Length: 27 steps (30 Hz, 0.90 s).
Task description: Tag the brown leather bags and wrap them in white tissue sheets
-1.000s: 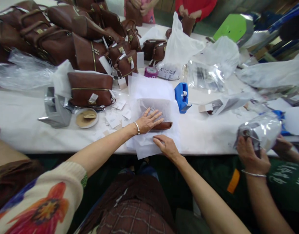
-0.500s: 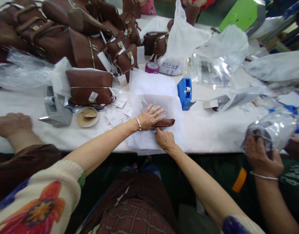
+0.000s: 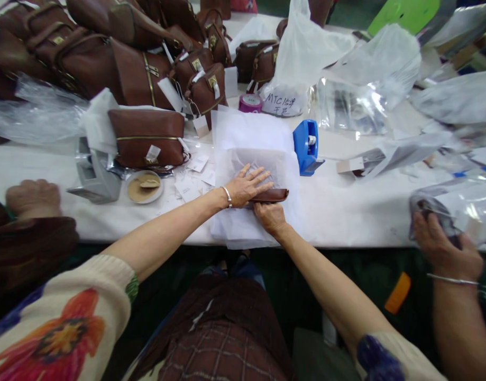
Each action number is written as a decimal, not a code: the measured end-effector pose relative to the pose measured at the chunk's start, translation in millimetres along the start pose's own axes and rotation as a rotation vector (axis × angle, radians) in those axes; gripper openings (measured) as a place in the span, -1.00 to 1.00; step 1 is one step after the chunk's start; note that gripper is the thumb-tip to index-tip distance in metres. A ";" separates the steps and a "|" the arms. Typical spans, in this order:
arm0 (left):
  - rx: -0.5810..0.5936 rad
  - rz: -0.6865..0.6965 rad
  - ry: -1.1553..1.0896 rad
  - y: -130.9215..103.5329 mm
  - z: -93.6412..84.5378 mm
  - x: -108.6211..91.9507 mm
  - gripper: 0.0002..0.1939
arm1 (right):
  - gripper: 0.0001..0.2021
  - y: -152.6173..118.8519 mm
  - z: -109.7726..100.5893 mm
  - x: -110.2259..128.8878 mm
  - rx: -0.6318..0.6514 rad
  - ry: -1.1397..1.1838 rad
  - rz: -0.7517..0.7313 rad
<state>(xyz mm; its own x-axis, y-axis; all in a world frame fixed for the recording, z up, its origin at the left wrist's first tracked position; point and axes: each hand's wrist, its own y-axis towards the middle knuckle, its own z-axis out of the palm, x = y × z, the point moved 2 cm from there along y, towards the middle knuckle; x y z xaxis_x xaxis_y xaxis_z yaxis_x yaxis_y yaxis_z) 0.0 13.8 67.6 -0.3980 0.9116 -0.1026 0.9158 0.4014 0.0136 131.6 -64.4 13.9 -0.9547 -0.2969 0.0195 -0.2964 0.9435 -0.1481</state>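
The stack of white tissue paper (image 3: 253, 126) lies on the white-covered table (image 3: 338, 219) in front of the person, and on its near half rests a slim brown leather pouch (image 3: 277, 196), its right end bare and its left part hidden under the left hand (image 3: 246, 188). That hand is spread, palm down, its fingers reaching over a crinkled translucent sheet (image 3: 262, 157) on the stack; a silver bracelet (image 3: 228, 197) circles its wrist. The right hand (image 3: 270, 217), over the stack's near part, is curled with its fingertips at the pouch's near edge; whether they pinch the leather or a paper edge, I cannot tell. Just right of the stack stands a blue tape dispenser (image 3: 305, 147). Beside the stack's left edge, white paper tags (image 3: 187, 186) are scattered, and farther left are a round white dish (image 3: 161, 188) with a tan pad, a brown leather zip bag (image 3: 149, 127) and a grey tape dispenser (image 3: 98, 177). Behind the stack sit a purple tape roll (image 3: 249, 102) and a white plastic bag (image 3: 300, 61) marked "MTC". Well right of the stack, a co-worker's hand (image 3: 447, 246) grips a clear plastic bag (image 3: 475, 203); well left of it, another person's closed hand (image 3: 34, 197) rests on the table.
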 end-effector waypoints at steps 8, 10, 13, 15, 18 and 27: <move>0.008 0.000 0.023 0.3 0.5 2.9 -0.12 | -0.65 7.2 6.0 -5.0 -0.043 -0.014 -0.084; 0.018 0.002 0.020 1.0 -2.3 5.9 -0.10 | -0.66 5.4 5.6 -4.9 -0.043 -0.016 -0.079; 0.034 0.011 -0.011 4.6 -9.5 11.1 -0.09 | -0.67 2.5 1.5 -3.6 -0.037 -0.017 -0.061; 0.036 0.014 -0.036 7.8 -14.6 14.0 -0.09 | -0.68 4.0 -2.9 -2.2 -0.036 -0.012 -0.042; 0.037 0.017 -0.061 11.2 -19.1 16.3 -0.12 | -0.69 12.7 -9.2 -0.3 -0.039 0.007 -0.022; 0.031 0.013 -0.102 9.9 -16.5 19.4 -0.12 | -0.65 19.4 -10.2 -11.1 -0.012 0.132 0.047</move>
<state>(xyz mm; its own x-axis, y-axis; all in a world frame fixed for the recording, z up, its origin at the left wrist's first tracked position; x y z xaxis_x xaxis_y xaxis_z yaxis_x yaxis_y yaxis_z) 0.4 36.8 82.2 -0.3797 0.9024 -0.2038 0.9228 0.3850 -0.0147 136.2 -41.3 20.9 -0.9625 -0.2308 0.1427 -0.2505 0.9580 -0.1399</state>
